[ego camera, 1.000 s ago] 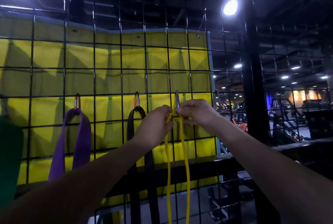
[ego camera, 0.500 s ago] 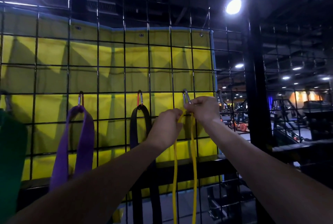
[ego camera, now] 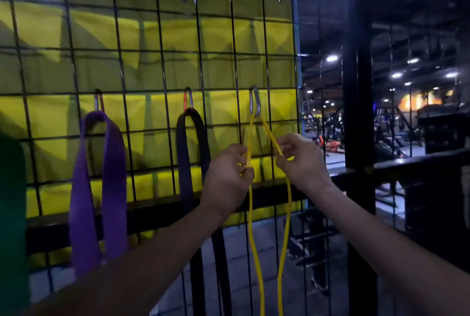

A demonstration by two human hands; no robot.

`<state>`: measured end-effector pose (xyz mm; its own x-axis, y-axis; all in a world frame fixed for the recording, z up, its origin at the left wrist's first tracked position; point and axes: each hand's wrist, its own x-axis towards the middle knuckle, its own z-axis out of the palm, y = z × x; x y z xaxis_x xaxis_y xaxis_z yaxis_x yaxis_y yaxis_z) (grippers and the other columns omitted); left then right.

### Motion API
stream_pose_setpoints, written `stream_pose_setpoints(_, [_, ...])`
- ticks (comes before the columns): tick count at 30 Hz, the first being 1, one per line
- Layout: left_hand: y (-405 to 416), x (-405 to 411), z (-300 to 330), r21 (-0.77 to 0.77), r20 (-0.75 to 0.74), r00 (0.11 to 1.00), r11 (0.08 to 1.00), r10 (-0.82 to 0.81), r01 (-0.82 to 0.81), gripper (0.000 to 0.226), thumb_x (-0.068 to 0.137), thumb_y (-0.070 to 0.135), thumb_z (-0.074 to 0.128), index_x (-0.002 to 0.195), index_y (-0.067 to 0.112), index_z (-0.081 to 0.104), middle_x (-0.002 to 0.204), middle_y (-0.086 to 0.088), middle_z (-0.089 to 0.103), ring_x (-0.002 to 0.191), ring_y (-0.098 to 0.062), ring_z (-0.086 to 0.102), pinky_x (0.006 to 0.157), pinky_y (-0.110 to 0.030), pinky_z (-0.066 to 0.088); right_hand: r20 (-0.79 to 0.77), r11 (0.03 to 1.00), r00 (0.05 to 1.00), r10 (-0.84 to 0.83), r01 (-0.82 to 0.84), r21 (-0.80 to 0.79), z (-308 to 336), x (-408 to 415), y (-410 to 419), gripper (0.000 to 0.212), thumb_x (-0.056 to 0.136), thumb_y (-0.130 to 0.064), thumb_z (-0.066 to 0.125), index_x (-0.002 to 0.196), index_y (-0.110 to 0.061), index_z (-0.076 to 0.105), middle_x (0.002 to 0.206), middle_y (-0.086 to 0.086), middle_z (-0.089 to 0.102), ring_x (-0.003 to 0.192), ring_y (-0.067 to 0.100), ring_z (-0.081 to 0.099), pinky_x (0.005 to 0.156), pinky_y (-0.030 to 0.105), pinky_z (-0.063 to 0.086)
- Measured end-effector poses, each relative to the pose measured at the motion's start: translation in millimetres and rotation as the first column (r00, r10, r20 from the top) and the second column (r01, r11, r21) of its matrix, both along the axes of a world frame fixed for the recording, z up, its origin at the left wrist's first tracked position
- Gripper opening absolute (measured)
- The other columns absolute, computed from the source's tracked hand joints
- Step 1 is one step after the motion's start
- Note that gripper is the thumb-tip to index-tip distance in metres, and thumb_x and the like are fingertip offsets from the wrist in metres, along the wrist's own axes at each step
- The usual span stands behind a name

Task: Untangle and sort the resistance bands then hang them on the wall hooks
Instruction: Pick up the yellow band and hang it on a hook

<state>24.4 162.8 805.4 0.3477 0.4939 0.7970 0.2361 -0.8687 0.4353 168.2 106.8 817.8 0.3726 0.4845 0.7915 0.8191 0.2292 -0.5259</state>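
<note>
Yellow band [ego camera: 250,214] hangs off the silver clip [ego camera: 255,102] on the wire grid [ego camera: 162,61]. Left hand [ego camera: 226,181] pinches 1 strand, right hand [ego camera: 302,160] pinches the other. Purple band [ego camera: 112,188] and black band [ego camera: 183,163] hang on clips alongside.

Count: 4 bands – green [ego camera: 11,214], purple [ego camera: 99,188], black [ego camera: 188,163], yellow [ego camera: 250,214]. 3 carabiners visible: [ego camera: 98,103], [ego camera: 188,100], [ego camera: 255,102]. 2 hands: left [ego camera: 226,183], right [ego camera: 302,163].
</note>
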Motion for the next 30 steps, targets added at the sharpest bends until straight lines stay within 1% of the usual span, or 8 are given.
stream_pose_setpoints(4, [-15.3, -2.4, -48.8, -0.001, -0.060, 0.997, 0.999, -0.042, 0.041, 0.012, 0.086, 0.006, 0.058, 0.089, 0.016, 0.053, 0.074, 0.011, 0.043, 0.069, -0.007, 0.046, 0.059, -0.007, 0.027, 0.039, 0.998, 0.998, -0.045, 0.046, -0.034, -58.2, -4.2, -23.7, 0.019, 0.079, -0.002, 0.061, 0.097, -0.011, 0.063, 0.078, -0.002, 0.058, 0.065, 0.008, 0.051, 0.058, 0.005, 0.038])
stream_pose_setpoints(9, [-27.6, -4.3, -114.0, -0.115, -0.142, 0.986, 0.991, -0.088, 0.072, 0.028, 0.093, -0.001, 0.044, 0.071, 0.012, 0.032, 0.067, 0.002, 0.024, 0.059, -0.014, 0.022, 0.062, -0.022, 0.019, -0.017, 0.968, 0.999, -0.040, 0.035, -0.249, -142.1, -7.7, -32.7, 0.009, 0.080, -0.006, 0.059, 0.086, -0.013, 0.061, 0.074, 0.006, 0.063, 0.073, 0.024, 0.059, 0.068, 0.035, 0.047])
stream_pose_setpoints(12, [-30.6, -7.6, -160.2, -0.237, -0.221, 0.972, 0.971, -0.078, 0.024, 0.039, 0.092, 0.005, 0.047, 0.066, 0.026, 0.027, 0.064, 0.002, 0.024, 0.057, -0.014, 0.024, 0.064, -0.029, 0.015, -0.043, 0.906, 0.998, -0.050, 0.027, -0.423, -188.4, -5.1, -37.4, 0.010, 0.082, -0.011, 0.059, 0.072, -0.011, 0.059, 0.069, 0.011, 0.064, 0.069, 0.024, 0.061, 0.062, 0.033, 0.043])
stream_pose_setpoints(16, [-23.5, -9.8, -208.2, -0.292, -0.287, 0.957, 0.955, -0.030, -0.058, 0.011, 0.093, 0.012, 0.049, 0.085, 0.007, 0.053, 0.072, -0.016, 0.051, 0.072, -0.031, 0.057, 0.065, -0.040, 0.044, -0.044, 0.883, 0.993, -0.112, 0.079, -0.464, -227.3, -3.8, -43.3, 0.017, 0.087, -0.013, 0.056, 0.071, -0.011, 0.060, 0.077, 0.015, 0.065, 0.074, 0.029, 0.057, 0.066, 0.034, 0.039])
stream_pose_setpoints(21, [-19.5, 0.8, -217.6, -0.292, -0.277, 0.961, 0.953, 0.000, -0.084, 0.032, 0.094, 0.014, 0.048, 0.066, 0.023, 0.036, 0.059, 0.006, 0.034, 0.057, -0.012, 0.038, 0.053, -0.024, 0.025, -0.049, 0.862, 0.992, -0.119, 0.079, -0.502, -231.4, -7.6, -32.6, 0.012, 0.085, -0.011, 0.056, 0.081, -0.003, 0.065, 0.087, 0.017, 0.066, 0.087, 0.031, 0.060, 0.070, 0.035, 0.037])
stream_pose_setpoints(24, [-13.2, 8.5, -221.3, -0.380, -0.244, 0.970, 0.921, -0.006, -0.090, 0.024, 0.093, 0.016, 0.052, 0.070, 0.009, 0.055, 0.068, -0.008, 0.055, 0.069, -0.015, 0.050, 0.054, -0.024, 0.025, -0.104, 0.867, 0.990, -0.098, 0.034, -0.496, -238.3, -12.9, -26.4, 0.018, 0.084, -0.007, 0.056, 0.069, 0.001, 0.055, 0.071, 0.018, 0.058, 0.071, 0.029, 0.055, 0.058, 0.031, 0.027])
stream_pose_setpoints(27, [-9.2, 13.2, -222.7, -0.412, -0.234, 0.971, 0.909, -0.043, -0.060, 0.025, 0.092, 0.015, 0.054, 0.074, -0.002, 0.057, 0.072, -0.023, 0.056, 0.068, -0.017, 0.049, 0.055, -0.026, 0.025, -0.145, 0.872, 0.987, -0.073, -0.007, -0.489, -239.1, -17.4, -23.8, 0.019, 0.087, -0.009, 0.058, 0.069, -0.002, 0.057, 0.067, 0.010, 0.053, 0.067, 0.020, 0.048, 0.053, 0.023, 0.025])
stream_pose_setpoints(30, [-12.5, 17.2, -223.1, -0.447, -0.247, 0.963, 0.895, -0.108, -0.014, 0.018, 0.092, 0.016, 0.056, 0.080, 0.008, 0.066, 0.070, -0.010, 0.057, 0.062, -0.011, 0.050, 0.052, -0.020, 0.034, -0.186, 0.875, 0.982, -0.037, -0.058, -0.480, -238.0, -21.1, -23.2, 0.014, 0.086, -0.011, 0.059, 0.086, -0.001, 0.069, 0.076, 0.013, 0.066, 0.074, 0.023, 0.058, 0.061, 0.028, 0.036])
